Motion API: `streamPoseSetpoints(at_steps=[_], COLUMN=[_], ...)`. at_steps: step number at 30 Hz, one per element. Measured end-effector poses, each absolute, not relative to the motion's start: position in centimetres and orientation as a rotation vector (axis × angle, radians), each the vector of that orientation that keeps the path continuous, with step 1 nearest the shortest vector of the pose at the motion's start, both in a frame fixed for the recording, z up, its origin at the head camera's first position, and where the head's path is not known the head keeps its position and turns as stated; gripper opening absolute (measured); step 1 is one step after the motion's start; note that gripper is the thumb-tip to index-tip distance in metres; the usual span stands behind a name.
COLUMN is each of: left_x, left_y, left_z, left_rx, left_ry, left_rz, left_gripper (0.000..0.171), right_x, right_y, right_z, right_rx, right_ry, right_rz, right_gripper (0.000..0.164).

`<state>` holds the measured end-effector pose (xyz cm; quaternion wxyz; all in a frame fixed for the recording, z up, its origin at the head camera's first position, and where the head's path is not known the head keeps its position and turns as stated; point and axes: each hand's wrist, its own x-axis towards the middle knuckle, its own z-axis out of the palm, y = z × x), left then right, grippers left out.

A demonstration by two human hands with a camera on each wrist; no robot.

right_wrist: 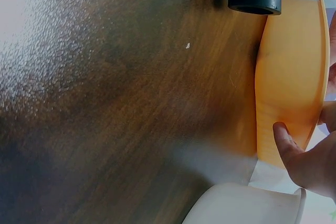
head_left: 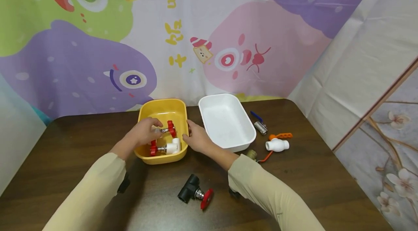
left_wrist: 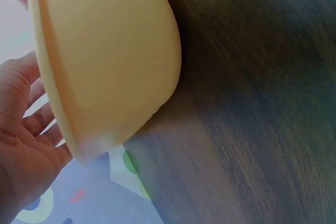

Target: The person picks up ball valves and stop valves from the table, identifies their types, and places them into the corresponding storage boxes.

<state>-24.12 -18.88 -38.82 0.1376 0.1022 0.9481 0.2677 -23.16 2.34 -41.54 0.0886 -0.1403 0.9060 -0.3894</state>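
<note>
A yellow plastic basin [head_left: 162, 104] stands left of centre on the table. My left hand [head_left: 147, 131] reaches in over its left side, fingers around the white body of a stop valve with a red handwheel [head_left: 171, 128]. In the left wrist view the basin wall [left_wrist: 113, 61] hides what those fingers hold. A second white stop valve [head_left: 172, 147], also red-wheeled, lies in the basin's near end. My right hand [head_left: 198, 137] grips the basin's right rim; in the right wrist view its thumb [right_wrist: 284, 139] presses the outer wall and its fingers cross the rim.
To the right stands a white basin [head_left: 225, 120]. A black tee-shaped valve with a red handwheel [head_left: 196, 192] lies nearer on the table. Right of the white basin are a blue-levered metal valve [head_left: 260, 127], a white ball valve with an orange handle [head_left: 277, 145] and a red-levered brass valve [head_left: 251, 154].
</note>
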Motion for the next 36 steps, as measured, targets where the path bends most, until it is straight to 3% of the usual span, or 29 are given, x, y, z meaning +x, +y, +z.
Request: streamPoseSetpoints(at_steps=[36], left_x=[-18.3], left_y=[-17.5], left_z=[-36.3], left_rx=[0.561], left_ry=[2.85], left_rz=[0.947], left_gripper=[0.037], right_x=[-23.1], right_y=[2.4], right_z=[-41.3], right_rx=[-0.43], right_ry=[2.689], right_rz=[-1.145], right_gripper=[0.061])
